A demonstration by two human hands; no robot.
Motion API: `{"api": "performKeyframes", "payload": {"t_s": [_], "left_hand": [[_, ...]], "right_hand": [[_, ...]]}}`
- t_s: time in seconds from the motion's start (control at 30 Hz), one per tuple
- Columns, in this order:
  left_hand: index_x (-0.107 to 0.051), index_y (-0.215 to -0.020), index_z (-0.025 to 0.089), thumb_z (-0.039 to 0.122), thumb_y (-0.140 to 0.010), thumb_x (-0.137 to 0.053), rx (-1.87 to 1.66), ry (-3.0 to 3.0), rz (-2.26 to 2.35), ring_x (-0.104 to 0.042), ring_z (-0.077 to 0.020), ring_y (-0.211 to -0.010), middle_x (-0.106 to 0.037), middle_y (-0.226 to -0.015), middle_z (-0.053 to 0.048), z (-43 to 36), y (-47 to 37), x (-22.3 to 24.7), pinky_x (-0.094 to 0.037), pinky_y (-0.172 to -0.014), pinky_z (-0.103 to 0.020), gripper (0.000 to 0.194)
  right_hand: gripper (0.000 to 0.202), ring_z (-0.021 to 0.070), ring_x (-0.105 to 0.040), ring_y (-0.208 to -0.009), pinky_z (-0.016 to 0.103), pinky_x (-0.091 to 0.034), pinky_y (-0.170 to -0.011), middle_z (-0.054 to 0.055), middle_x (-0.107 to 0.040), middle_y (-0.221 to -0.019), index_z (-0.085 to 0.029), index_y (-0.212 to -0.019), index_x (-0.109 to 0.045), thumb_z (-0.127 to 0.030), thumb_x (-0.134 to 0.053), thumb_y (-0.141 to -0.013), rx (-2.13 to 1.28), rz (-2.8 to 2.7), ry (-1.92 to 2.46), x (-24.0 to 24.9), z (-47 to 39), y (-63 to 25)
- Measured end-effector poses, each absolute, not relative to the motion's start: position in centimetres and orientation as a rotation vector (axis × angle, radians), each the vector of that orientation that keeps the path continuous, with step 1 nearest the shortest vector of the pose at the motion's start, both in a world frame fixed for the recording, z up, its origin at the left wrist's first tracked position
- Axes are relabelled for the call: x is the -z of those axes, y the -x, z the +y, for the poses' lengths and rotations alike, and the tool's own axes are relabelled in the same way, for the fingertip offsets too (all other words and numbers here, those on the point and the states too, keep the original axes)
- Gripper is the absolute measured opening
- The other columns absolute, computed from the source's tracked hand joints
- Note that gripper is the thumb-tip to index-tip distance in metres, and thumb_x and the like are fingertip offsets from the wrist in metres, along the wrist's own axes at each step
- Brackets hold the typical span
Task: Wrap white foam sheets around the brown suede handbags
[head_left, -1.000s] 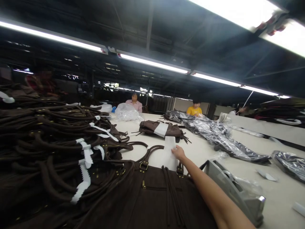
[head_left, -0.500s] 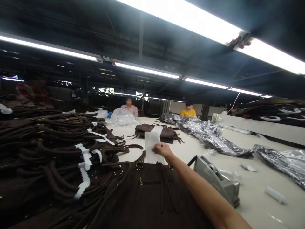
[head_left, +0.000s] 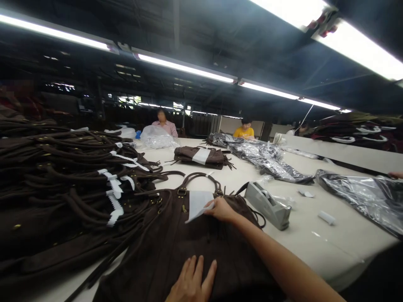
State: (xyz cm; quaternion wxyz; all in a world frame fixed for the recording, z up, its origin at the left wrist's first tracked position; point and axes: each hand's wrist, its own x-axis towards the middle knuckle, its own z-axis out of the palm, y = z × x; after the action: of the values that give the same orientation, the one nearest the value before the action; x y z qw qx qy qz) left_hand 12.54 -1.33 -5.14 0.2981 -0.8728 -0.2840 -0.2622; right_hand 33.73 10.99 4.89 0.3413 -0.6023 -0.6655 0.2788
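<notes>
A dark brown handbag [head_left: 163, 247] with two looped handles and brass-coloured hardware lies flat in front of me. My right hand [head_left: 220, 209] pinches the lower right corner of a white paper strip [head_left: 200, 203], which rests over the upper part of the bag between the handle ends. My left hand [head_left: 192, 281] lies flat on the lower front of the bag with its fingers spread. Beyond the handles, a folded brown bag [head_left: 217, 158] with fringed ends has a white band [head_left: 200, 156] across it.
A large pile of brown bags [head_left: 78, 176] with white-wrapped handles stands at left. At right are a grey tape dispenser [head_left: 267, 205], a small white roll [head_left: 326, 217] and plastic-wrapped dark bags [head_left: 355, 193]. Two people [head_left: 165, 124] sit across the table [head_left: 315, 243].
My right hand has drawn the white strip down and toward me onto the bag. My left hand has come into view, laid on the bag. The camera view has tilted down.
</notes>
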Motion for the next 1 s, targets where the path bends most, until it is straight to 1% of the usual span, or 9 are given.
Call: {"api": "performKeyframes", "payload": {"t_s": [0.1,0.2,0.33,0.47,0.6,0.73,0.8,0.87,1.0], "left_hand": [[-0.043,-0.140,0.026,-0.001,-0.080,-0.040,0.715,2.294,-0.718,-0.062,-0.0271,-0.110,-0.066,-0.119,-0.010,-1.5,-12.3,5.7,-0.053,-0.090,-0.038,0.066],[-0.038,-0.143,0.023,-0.001,-0.079,-0.038,0.721,2.259,-0.688,-0.062,-0.0273,-0.110,-0.065,-0.120,-0.011,-1.2,-12.1,6.0,-0.051,-0.092,-0.038,0.068],[-0.034,-0.145,0.019,-0.001,-0.078,-0.036,0.733,2.215,-0.615,-0.063,-0.0271,-0.107,-0.066,-0.117,-0.012,-1.0,-11.9,6.0,-0.051,-0.089,-0.036,0.070],[-0.029,-0.147,0.018,0.001,-0.081,-0.038,0.643,2.294,-0.665,-0.058,-0.0281,-0.116,-0.062,-0.125,-0.014,-1.2,-12.0,6.4,-0.049,-0.094,-0.039,0.068],[-0.027,-0.148,0.022,0.005,-0.080,-0.043,0.591,2.498,-0.656,-0.056,-0.0266,-0.120,-0.059,-0.131,-0.013,-0.6,-11.0,6.9,-0.048,-0.097,-0.037,0.072],[-0.044,-0.139,0.024,0.020,-0.077,-0.055,0.581,3.017,-0.585,-0.061,-0.0248,-0.114,-0.060,-0.131,-0.011,0.5,-8.5,2.5,-0.054,-0.088,-0.031,0.063],[-0.057,-0.126,0.031,0.024,-0.085,-0.049,0.586,3.232,-0.914,-0.062,-0.0187,-0.111,-0.063,-0.127,-0.003,1.1,-8.0,-1.6,-0.052,-0.091,-0.028,0.043],[-0.064,-0.117,0.026,0.025,-0.090,-0.042,0.602,3.152,-1.410,-0.064,-0.0196,-0.107,-0.069,-0.116,-0.005,2.4,-8.7,-5.3,-0.049,-0.096,-0.031,0.035],[-0.045,-0.136,0.006,0.023,-0.094,-0.030,0.698,2.863,-1.765,-0.047,-0.0307,-0.129,-0.051,-0.136,-0.024,6.7,-12.8,-7.3,-0.035,-0.107,-0.049,0.048]], "right_hand": [[0.043,0.0197,-0.063,-0.109,0.034,-0.037,-0.106,0.005,-0.072,-0.109,-0.020,-0.103,-0.074,-0.003,-0.051,-0.070,-0.401,-1.913,1.642,-2.1,7.6,-32.2],[0.054,0.0175,-0.056,-0.120,0.031,-0.028,-0.112,0.007,-0.067,-0.119,-0.017,-0.116,-0.068,0.001,-0.045,-0.071,-0.247,-1.967,1.702,-1.4,6.0,-30.7],[0.049,0.0192,-0.057,-0.120,0.029,-0.033,-0.110,0.007,-0.065,-0.122,-0.020,-0.119,-0.067,-0.004,-0.048,-0.077,-0.241,-1.915,1.856,-2.6,5.2,-29.1],[0.032,0.0206,-0.061,-0.114,0.031,-0.039,-0.105,0.005,-0.070,-0.114,-0.025,-0.111,-0.070,-0.028,-0.042,-0.095,-0.277,-1.842,1.930,-3.3,4.5,-27.8],[0.038,0.0212,-0.048,-0.129,0.037,-0.024,-0.115,0.012,-0.060,-0.130,-0.014,-0.123,-0.063,-0.031,-0.039,-0.098,-0.205,-1.953,1.876,-2.6,3.6,-27.1],[0.044,0.0249,-0.038,-0.136,0.042,-0.020,-0.117,0.013,-0.050,-0.140,-0.008,-0.131,-0.056,-0.032,-0.038,-0.098,-0.156,-2.087,1.818,-1.7,2.9,-27.2],[0.047,0.0265,-0.036,-0.137,0.044,-0.021,-0.117,0.015,-0.047,-0.142,-0.006,-0.132,-0.053,-0.033,-0.035,-0.099,-0.128,-2.115,1.813,-1.4,2.8,-27.3],[0.048,0.0275,-0.036,-0.137,0.045,-0.022,-0.116,0.016,-0.046,-0.142,-0.005,-0.133,-0.053,-0.033,-0.032,-0.100,-0.104,-2.131,1.817,-1.3,2.8,-27.3],[0.048,0.0283,-0.035,-0.138,0.045,-0.021,-0.116,0.018,-0.043,-0.143,-0.005,-0.134,-0.052,-0.031,-0.031,-0.099,-0.082,-2.143,1.840,-1.6,2.5,-27.3]]}}
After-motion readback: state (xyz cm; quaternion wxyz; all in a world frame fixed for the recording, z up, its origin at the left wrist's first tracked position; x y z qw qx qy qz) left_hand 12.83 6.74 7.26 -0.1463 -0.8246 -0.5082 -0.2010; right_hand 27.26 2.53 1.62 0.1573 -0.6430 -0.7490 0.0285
